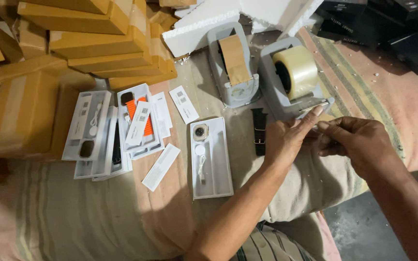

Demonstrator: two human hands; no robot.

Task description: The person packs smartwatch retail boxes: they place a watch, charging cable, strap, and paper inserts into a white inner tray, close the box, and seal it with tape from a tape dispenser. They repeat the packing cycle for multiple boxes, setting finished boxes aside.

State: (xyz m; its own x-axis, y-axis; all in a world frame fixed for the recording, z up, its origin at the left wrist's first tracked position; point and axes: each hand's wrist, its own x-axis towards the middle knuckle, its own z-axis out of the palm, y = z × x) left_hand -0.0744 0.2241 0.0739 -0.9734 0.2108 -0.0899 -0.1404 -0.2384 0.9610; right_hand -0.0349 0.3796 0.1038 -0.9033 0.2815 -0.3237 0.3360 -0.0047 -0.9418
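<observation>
Both hands pinch-closed at the clear tape roll's (296, 71) cutter: left hand (286, 140), right hand (359, 142); tape prob. thin, light, sticky, limp; best held by free edge w/ fingertips.

Surface: padded bedding (73, 217) with faded pink and striped cloth, creased.
Far left: stacked brown cardboard boxes (97, 38).
Left: open white trays (107, 130), one holding an orange strap (147, 121).
Middle: white tray (211, 159) with watch face and cable.
Scattered: white paper slips (160, 166).
Far middle: two grey tape dispensers (267, 72).
Beside them: black strap (259, 130).
</observation>
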